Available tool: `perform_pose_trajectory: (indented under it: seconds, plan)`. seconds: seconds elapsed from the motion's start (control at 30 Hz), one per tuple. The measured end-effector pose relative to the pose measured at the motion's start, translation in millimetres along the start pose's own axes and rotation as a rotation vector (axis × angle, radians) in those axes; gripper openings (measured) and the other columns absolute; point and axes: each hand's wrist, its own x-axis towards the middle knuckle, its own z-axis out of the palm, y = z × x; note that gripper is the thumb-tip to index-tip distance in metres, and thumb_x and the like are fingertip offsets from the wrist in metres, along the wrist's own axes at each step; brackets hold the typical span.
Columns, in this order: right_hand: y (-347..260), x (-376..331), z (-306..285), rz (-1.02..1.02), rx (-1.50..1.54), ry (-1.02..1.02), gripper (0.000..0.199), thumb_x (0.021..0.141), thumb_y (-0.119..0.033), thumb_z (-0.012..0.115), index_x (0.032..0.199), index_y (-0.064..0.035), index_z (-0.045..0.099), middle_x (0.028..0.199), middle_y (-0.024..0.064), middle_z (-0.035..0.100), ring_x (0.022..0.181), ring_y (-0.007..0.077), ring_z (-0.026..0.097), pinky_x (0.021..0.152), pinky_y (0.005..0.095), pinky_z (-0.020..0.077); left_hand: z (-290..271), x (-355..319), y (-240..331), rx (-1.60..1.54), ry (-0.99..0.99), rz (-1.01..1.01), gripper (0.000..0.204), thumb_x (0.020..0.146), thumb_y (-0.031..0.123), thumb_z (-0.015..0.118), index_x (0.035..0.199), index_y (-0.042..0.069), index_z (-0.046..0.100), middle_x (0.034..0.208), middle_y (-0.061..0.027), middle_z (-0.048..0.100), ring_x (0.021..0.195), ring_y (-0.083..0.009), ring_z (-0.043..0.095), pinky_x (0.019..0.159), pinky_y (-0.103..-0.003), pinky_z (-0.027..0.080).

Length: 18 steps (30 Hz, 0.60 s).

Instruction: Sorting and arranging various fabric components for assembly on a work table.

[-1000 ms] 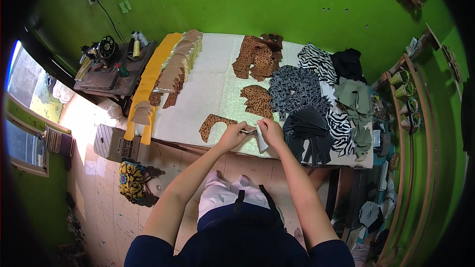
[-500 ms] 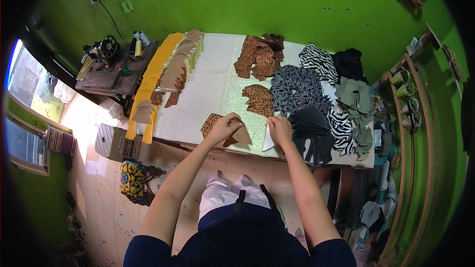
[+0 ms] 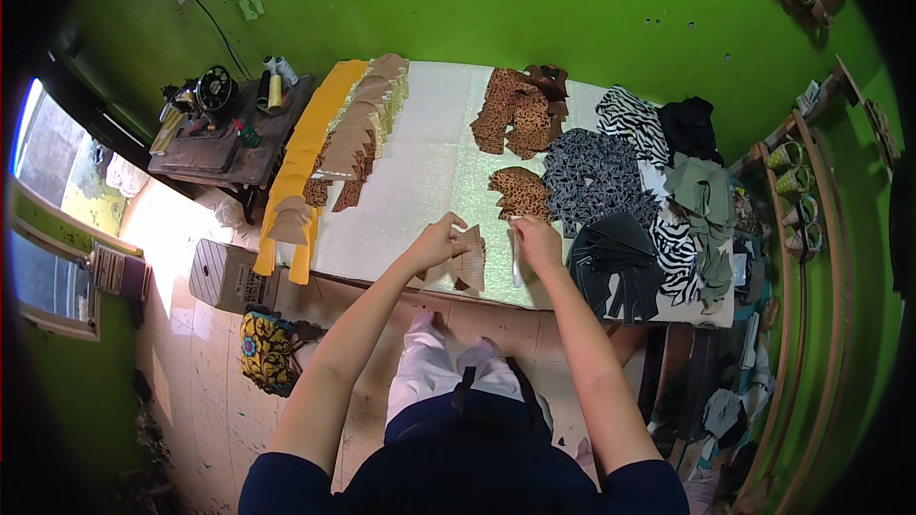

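Note:
My left hand [image 3: 439, 243] has its fingers closed on a small cut piece with a tan, ribbed-looking face [image 3: 471, 259], near the table's front edge. A white piece [image 3: 516, 262], seen almost edge-on, hangs from the pinched fingers of my right hand [image 3: 539, 246]. Just beyond the right hand lies a small fanned stack of leopard-print pieces [image 3: 520, 193]. Close by on the right are black cut pieces [image 3: 615, 262] and a heap of grey-and-black patterned pieces [image 3: 596, 176]. Under both hands, the table [image 3: 434, 148] has a pale, shiny covering.
Yellow strips [image 3: 324, 129] and overlapping tan pieces [image 3: 345, 148] line the table's left side. More leopard-print pieces [image 3: 515, 114] lie at the back; zebra-print [image 3: 632, 124] and olive pieces [image 3: 701, 195] at right. A sewing machine [image 3: 212, 91] stands left, a shoe rack [image 3: 801, 200] right.
The piece in my left hand has turned, hiding most of its leopard-print face. The white piece in my right hand now looks narrower. The whole view has shifted slightly.

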Motion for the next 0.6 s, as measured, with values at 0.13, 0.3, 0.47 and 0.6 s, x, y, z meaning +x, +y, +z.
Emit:
perform_pose_trajectory:
  seconds: [0.13, 0.3, 0.47, 0.6]
  plan:
    - [-11, 11, 7, 0.086, -0.028, -0.106, 0.019, 0.079, -0.012, 0.049, 0.092, -0.0132, 0.063, 0.086, 0.0079, 0.062, 0.073, 0.0278, 0.059, 0.065, 0.0357, 0.0477, -23, 16, -10, 0.246, -0.109, 0.141, 0.024, 0.078, 0.022, 0.063, 0.091, 0.002, 0.057, 0.072, -0.0094, 0.058, 0.065, -0.0156, 0.053, 0.062, -0.029, 0.044]
    - [-46, 31, 12, 0.058, 0.329, -0.167, 0.023, 0.079, -0.02, 0.053, 0.094, -0.0043, 0.061, 0.088, 0.0134, 0.061, 0.077, 0.0262, 0.06, 0.068, 0.0353, 0.0476, -41, 34, -19, 0.288, -0.187, 0.277, 0.029, 0.079, 0.027, 0.061, 0.092, 0.001, 0.056, 0.073, -0.0116, 0.059, 0.069, -0.0194, 0.058, 0.065, -0.031, 0.045]
    - [-63, 41, 25, 0.218, 0.494, -0.347, 0.023, 0.078, -0.021, 0.06, 0.091, -0.0012, 0.059, 0.078, 0.0126, 0.063, 0.067, 0.0215, 0.059, 0.062, 0.0305, 0.0456, -53, 43, -6, 0.27, -0.279, 0.196, 0.037, 0.076, 0.022, 0.065, 0.104, 0.003, 0.05, 0.076, -0.0111, 0.061, 0.07, -0.0192, 0.059, 0.064, -0.03, 0.045]
    - [-56, 34, 41, 0.395, 0.733, -0.196, 0.015, 0.079, -0.012, 0.061, 0.086, 0.0008, 0.058, 0.073, 0.0071, 0.062, 0.065, 0.0124, 0.058, 0.059, 0.0259, 0.045, -60, 50, -27, 0.075, -0.254, 0.144, 0.04, 0.074, 0.017, 0.067, 0.105, 0.001, 0.048, 0.077, -0.0089, 0.061, 0.07, -0.0161, 0.059, 0.062, -0.027, 0.045]
